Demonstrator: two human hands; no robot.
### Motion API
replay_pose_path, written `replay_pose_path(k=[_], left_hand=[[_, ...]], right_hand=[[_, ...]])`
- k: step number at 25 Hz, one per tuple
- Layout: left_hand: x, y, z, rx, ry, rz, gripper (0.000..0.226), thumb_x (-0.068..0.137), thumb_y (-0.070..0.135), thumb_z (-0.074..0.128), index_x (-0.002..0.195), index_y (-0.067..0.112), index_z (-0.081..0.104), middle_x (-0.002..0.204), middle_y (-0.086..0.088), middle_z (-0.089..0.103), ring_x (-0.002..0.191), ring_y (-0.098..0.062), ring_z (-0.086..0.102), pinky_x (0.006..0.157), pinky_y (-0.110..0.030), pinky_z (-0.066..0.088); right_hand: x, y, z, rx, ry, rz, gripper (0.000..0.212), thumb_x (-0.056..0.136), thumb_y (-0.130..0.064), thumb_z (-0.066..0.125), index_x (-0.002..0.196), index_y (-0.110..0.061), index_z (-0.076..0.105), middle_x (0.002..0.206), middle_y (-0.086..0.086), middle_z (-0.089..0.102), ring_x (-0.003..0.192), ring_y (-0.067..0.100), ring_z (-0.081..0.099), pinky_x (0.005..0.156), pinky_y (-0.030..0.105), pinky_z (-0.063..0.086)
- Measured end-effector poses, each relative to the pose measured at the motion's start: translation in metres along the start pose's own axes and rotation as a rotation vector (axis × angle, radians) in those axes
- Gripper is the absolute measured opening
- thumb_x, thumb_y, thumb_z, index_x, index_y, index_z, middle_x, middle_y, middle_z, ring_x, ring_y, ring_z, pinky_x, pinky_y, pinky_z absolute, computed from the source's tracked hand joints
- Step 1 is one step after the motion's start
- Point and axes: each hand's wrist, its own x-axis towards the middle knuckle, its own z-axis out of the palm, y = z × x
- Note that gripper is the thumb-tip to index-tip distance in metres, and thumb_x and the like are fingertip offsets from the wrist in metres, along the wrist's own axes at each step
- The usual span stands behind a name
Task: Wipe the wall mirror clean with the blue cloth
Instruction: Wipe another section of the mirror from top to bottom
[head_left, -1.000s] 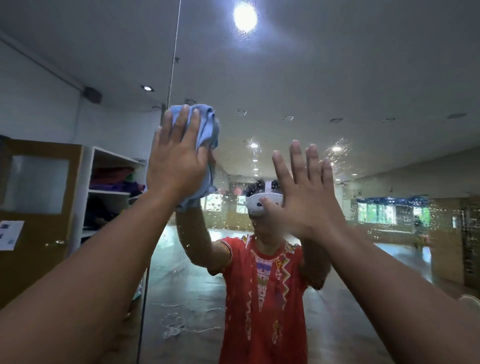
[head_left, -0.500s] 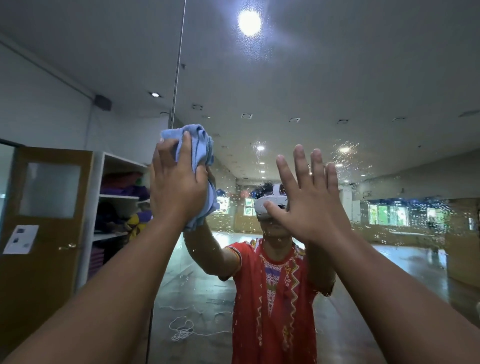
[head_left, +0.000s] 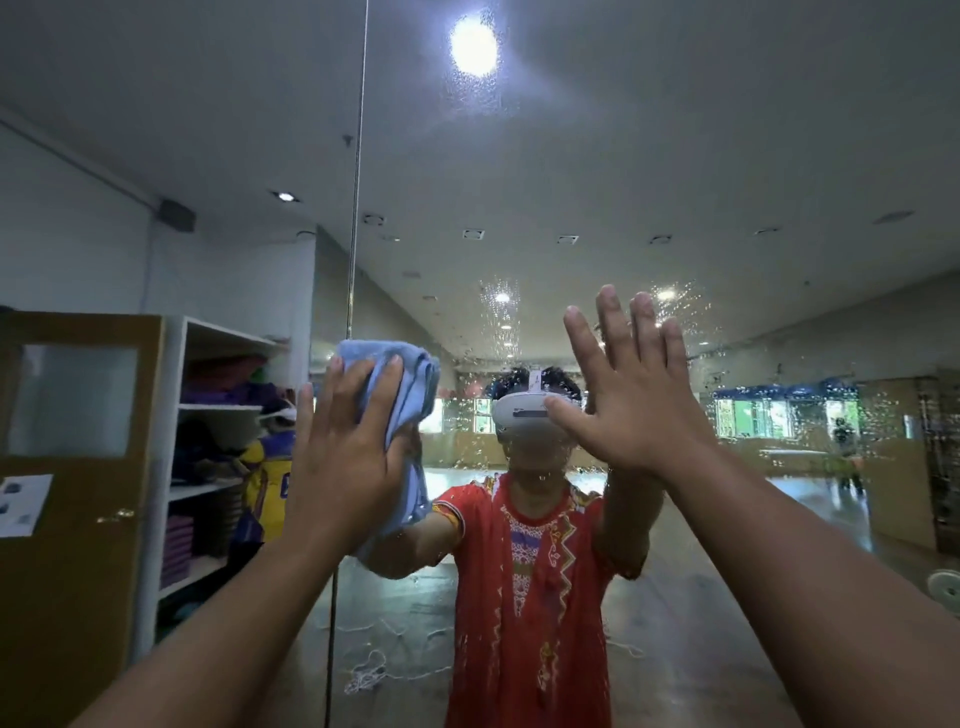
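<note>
The wall mirror fills the view ahead and is speckled with water droplets. My left hand presses a bunched blue cloth against the glass just right of a vertical mirror seam. Its fingers lie mostly straight over the cloth, and part of the cloth hangs below the palm. My right hand lies flat on the mirror to the right, fingers straight and together, holding nothing. My reflection in a red top stands between the two arms.
A white open shelf holding folded fabrics and bags stands at the left beside the mirror edge. A brown door with a paper notice is further left. White string lies on the floor in the reflection.
My left hand has slid the blue cloth downward on the glass, from above head height to level with the reflected headset. My right hand has stayed flat on the mirror.
</note>
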Motion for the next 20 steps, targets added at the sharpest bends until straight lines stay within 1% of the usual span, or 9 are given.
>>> replay_pose_path(k=[3, 6, 8, 10, 12, 14, 16, 18, 20], left_hand=[[0.038, -0.002, -0.01, -0.019, 0.012, -0.05, 0.06, 0.101, 0.036, 0.04, 0.158, 0.027, 0.023, 0.157, -0.004, 0.019, 0.153, -0.029, 0.009, 0.124, -0.05, 0.0], [0.12, 0.02, -0.017, -0.1, 0.111, -0.167, 0.057, 0.099, 0.03, 0.042, 0.155, 0.027, 0.029, 0.153, -0.006, 0.028, 0.149, -0.032, 0.018, 0.123, -0.053, 0.015], [0.15, 0.049, -0.014, -0.146, 0.135, -0.182, 0.058, 0.1, 0.028, 0.043, 0.156, 0.029, 0.029, 0.157, -0.004, 0.025, 0.151, -0.031, 0.012, 0.122, -0.052, 0.017], [0.134, 0.076, -0.002, -0.184, 0.138, -0.126, 0.062, 0.1, 0.024, 0.044, 0.158, 0.031, 0.024, 0.163, 0.0, 0.019, 0.154, -0.026, 0.003, 0.125, -0.05, 0.014], [0.079, 0.087, 0.007, -0.168, 0.13, 0.001, 0.065, 0.097, 0.024, 0.045, 0.158, 0.029, 0.025, 0.165, 0.001, 0.018, 0.155, -0.024, 0.001, 0.125, -0.047, 0.015], [0.014, 0.07, 0.014, -0.108, 0.075, 0.187, 0.065, 0.093, 0.024, 0.045, 0.157, 0.022, 0.032, 0.165, -0.003, 0.024, 0.155, -0.028, 0.006, 0.124, -0.049, 0.017], [-0.031, 0.03, 0.015, -0.029, 0.04, 0.33, 0.065, 0.088, 0.022, 0.045, 0.152, 0.017, 0.041, 0.161, -0.007, 0.032, 0.153, -0.034, 0.016, 0.122, -0.054, 0.02], [-0.036, -0.009, 0.007, 0.019, 0.006, 0.358, 0.068, 0.085, 0.022, 0.045, 0.153, 0.021, 0.038, 0.16, -0.008, 0.034, 0.153, -0.034, 0.018, 0.121, -0.056, 0.018], [-0.003, -0.026, -0.005, 0.01, 0.008, 0.263, 0.067, 0.089, 0.025, 0.042, 0.155, 0.025, 0.033, 0.163, -0.005, 0.028, 0.154, -0.03, 0.014, 0.122, -0.056, 0.016]], right_hand=[[-0.001, -0.002, 0.0, 0.004, 0.003, -0.008, 0.091, 0.082, -0.081, 0.003, 0.157, -0.035, -0.025, 0.159, 0.001, -0.043, 0.148, 0.029, -0.038, 0.12, 0.048, -0.022], [-0.002, -0.001, -0.001, 0.021, 0.005, -0.007, 0.09, 0.083, -0.08, 0.003, 0.156, -0.036, -0.026, 0.159, 0.0, -0.042, 0.147, 0.028, -0.039, 0.119, 0.047, -0.024], [-0.001, -0.001, -0.002, 0.029, -0.013, -0.015, 0.09, 0.082, -0.08, 0.002, 0.154, -0.037, -0.03, 0.158, -0.001, -0.045, 0.146, 0.027, -0.041, 0.118, 0.046, -0.026], [-0.001, -0.001, -0.004, 0.036, -0.032, -0.016, 0.09, 0.08, -0.08, 0.001, 0.152, -0.038, -0.032, 0.156, -0.002, -0.048, 0.145, 0.026, -0.043, 0.117, 0.045, -0.028], [-0.001, 0.0, -0.005, 0.044, -0.038, -0.017, 0.09, 0.077, -0.079, 0.0, 0.151, -0.039, -0.034, 0.154, -0.003, -0.049, 0.144, 0.026, -0.044, 0.118, 0.045, -0.027], [0.0, 0.0, -0.007, 0.044, -0.049, -0.02, 0.092, 0.075, -0.079, -0.001, 0.151, -0.039, -0.033, 0.154, -0.003, -0.05, 0.144, 0.027, -0.044, 0.118, 0.046, -0.026], [-0.001, -0.002, -0.007, 0.04, -0.047, -0.02, 0.094, 0.075, -0.079, 0.0, 0.154, -0.038, -0.029, 0.155, -0.002, -0.048, 0.145, 0.027, -0.043, 0.118, 0.046, -0.026], [-0.001, -0.002, -0.005, 0.032, -0.032, -0.011, 0.094, 0.076, -0.079, 0.002, 0.155, -0.038, -0.027, 0.157, -0.002, -0.046, 0.145, 0.027, -0.042, 0.118, 0.046, -0.026], [-0.001, -0.004, -0.005, 0.027, -0.033, -0.005, 0.094, 0.077, -0.079, 0.002, 0.156, -0.037, -0.027, 0.157, -0.002, -0.046, 0.145, 0.027, -0.042, 0.118, 0.047, -0.026]])
